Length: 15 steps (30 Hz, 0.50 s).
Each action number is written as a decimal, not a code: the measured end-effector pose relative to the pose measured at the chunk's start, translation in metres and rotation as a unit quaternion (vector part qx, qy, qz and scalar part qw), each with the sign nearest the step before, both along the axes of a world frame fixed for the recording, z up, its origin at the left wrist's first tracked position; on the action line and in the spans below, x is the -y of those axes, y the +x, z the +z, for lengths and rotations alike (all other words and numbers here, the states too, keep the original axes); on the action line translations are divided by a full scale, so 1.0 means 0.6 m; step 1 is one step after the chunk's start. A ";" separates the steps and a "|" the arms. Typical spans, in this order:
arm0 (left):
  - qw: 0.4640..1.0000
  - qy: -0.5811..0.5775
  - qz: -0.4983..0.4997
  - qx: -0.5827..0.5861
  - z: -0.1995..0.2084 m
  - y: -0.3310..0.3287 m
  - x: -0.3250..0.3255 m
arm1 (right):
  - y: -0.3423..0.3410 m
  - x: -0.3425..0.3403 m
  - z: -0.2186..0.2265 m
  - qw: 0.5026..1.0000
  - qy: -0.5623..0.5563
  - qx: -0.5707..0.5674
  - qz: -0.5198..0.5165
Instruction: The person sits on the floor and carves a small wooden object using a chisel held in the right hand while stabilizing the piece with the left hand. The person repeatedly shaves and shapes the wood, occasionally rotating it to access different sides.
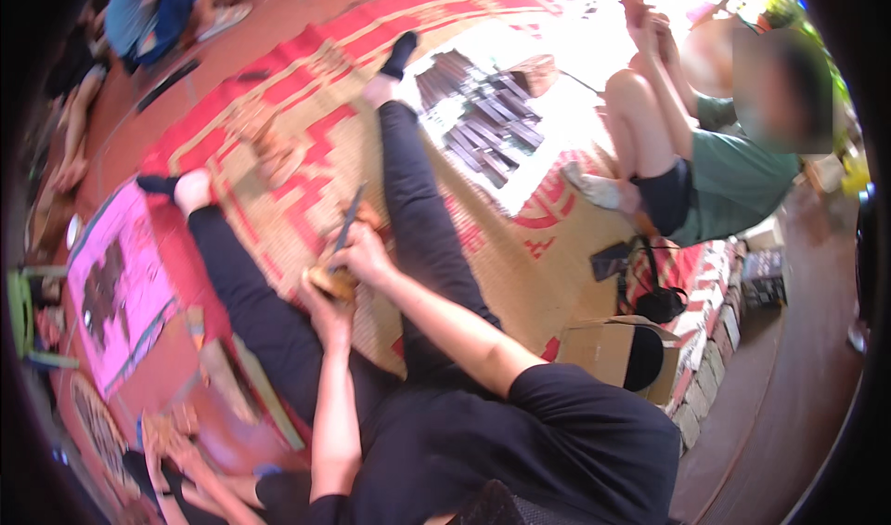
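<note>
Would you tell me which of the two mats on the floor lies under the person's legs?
The red-and-tan woven mat; the pink mat lies off to their left.

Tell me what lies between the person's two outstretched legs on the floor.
In the head view, a woven mat with a red pattern lies there; above it, near the lap, the left hand and right hand hold a brown block and a dark blade.

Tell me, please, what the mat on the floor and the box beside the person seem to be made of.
The mat looks like woven straw or reed: tan, matt, with a fine weave and red patterns. The box seems plain brown cardboard, dull, with open folded flaps. Both are somewhat blurred, so this is only likely.
</note>
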State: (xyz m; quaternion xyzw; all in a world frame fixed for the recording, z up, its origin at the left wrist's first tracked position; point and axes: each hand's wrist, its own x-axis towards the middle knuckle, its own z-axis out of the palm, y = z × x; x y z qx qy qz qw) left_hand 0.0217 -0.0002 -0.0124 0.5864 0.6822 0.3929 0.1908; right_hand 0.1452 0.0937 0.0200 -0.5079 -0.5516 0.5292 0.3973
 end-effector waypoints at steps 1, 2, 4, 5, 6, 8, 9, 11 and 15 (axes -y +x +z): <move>1.000 -0.017 0.005 0.020 0.013 0.002 0.000 | -0.006 0.002 -0.002 1.000 -0.001 0.026 -0.018; 1.000 -0.012 -0.005 0.018 0.000 -0.002 -0.003 | -0.014 0.004 -0.014 0.995 -0.019 -0.050 -0.081; 0.998 -0.048 -0.007 0.035 0.015 -0.005 -0.002 | -0.022 0.013 0.019 0.982 -0.092 -0.151 -0.073; 0.998 -0.050 -0.010 0.044 0.022 0.001 -0.003 | -0.022 0.010 0.005 0.981 -0.099 -0.156 -0.052; 0.998 -0.056 -0.007 0.024 0.011 -0.003 -0.002 | -0.026 0.013 0.001 0.995 -0.027 -0.087 -0.045; 0.998 -0.061 -0.009 0.031 0.008 -0.008 0.001 | -0.023 0.014 0.015 1.000 -0.011 0.002 -0.028; 0.999 -0.040 -0.011 0.026 0.006 -0.006 0.001 | -0.013 0.006 0.001 0.997 -0.066 -0.018 -0.038; 1.000 -0.016 -0.011 0.024 0.007 -0.002 0.003 | -0.011 0.002 -0.027 0.993 -0.100 -0.024 -0.052; 1.000 -0.027 -0.002 0.005 0.006 0.001 0.000 | -0.018 0.007 -0.035 0.999 -0.032 -0.020 -0.039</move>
